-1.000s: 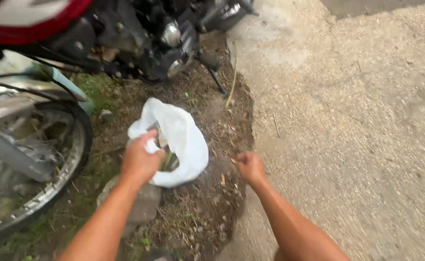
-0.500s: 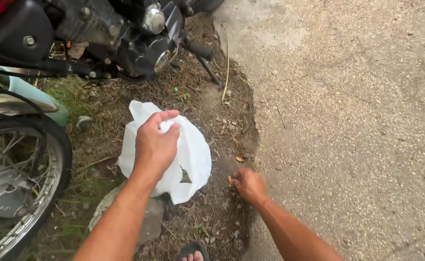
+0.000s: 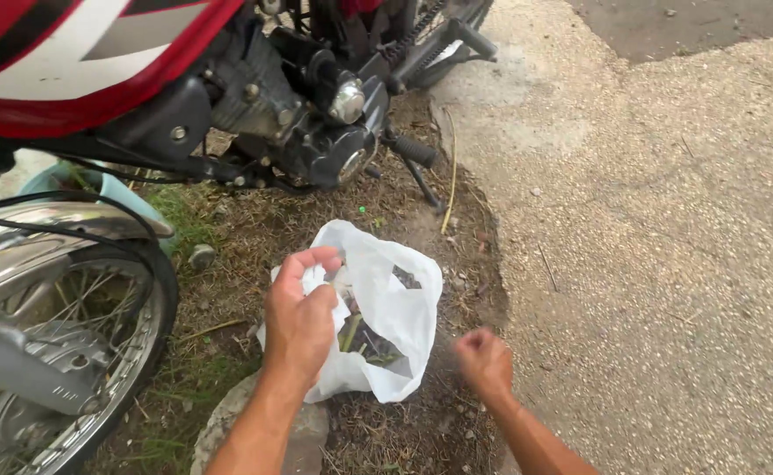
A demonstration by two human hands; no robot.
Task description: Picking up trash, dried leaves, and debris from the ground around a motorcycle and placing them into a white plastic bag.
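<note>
The left hand (image 3: 300, 321) is closed on the rim of a white bag (image 3: 386, 317), which is held open just above the dirt (image 3: 404, 211). Green stems and dark scraps are seen inside the bag. The right hand (image 3: 485, 359) is blurred and loosely curled, near the bag's right side and over the dirt; whether anything is pinched in it cannot be told. A stone (image 3: 303, 431) lies under the left forearm. A wheel (image 3: 61, 352) stands at the left, a red motorcycle (image 3: 96, 62) farther off, and concrete (image 3: 668, 246) spreads to the right.
</note>
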